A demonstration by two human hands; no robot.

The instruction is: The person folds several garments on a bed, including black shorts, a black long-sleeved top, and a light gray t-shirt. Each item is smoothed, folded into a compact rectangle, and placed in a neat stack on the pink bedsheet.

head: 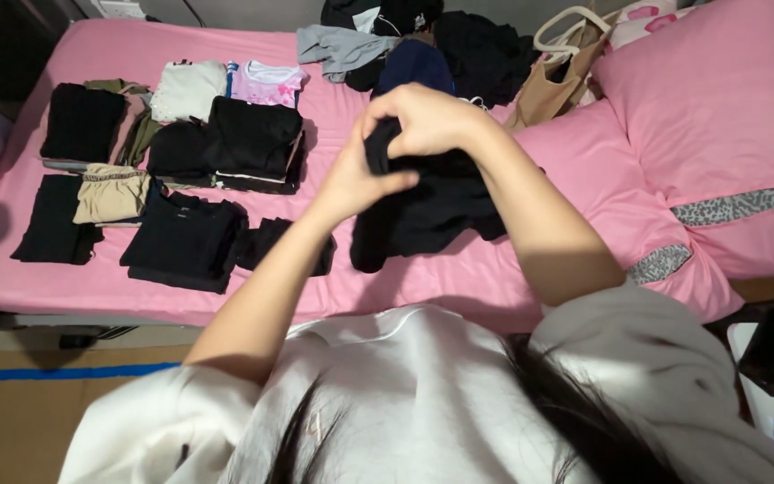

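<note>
Crumpled black fabric garment [427, 211] being gripped by left hand [351, 184] and right hand [423, 121] above pink bed [512, 278]; loose hem possibly being dragged onto folded black pile [284, 244] at 8 o'clock.

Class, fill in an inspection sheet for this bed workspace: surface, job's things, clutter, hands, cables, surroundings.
Surface: pink bed sheet, lightly creased.
Job's things: black garment held up over the bed by both hands.
Clutter: folded stacks at the left; unfolded clothes heap at the far edge; beige tote bag; pink pillows.
Hands: left hand and right hand both grip the garment's top.
Cables: nothing seen.
Surroundings: blue tape line on the floor; dark phone-like slab at the right.
</note>
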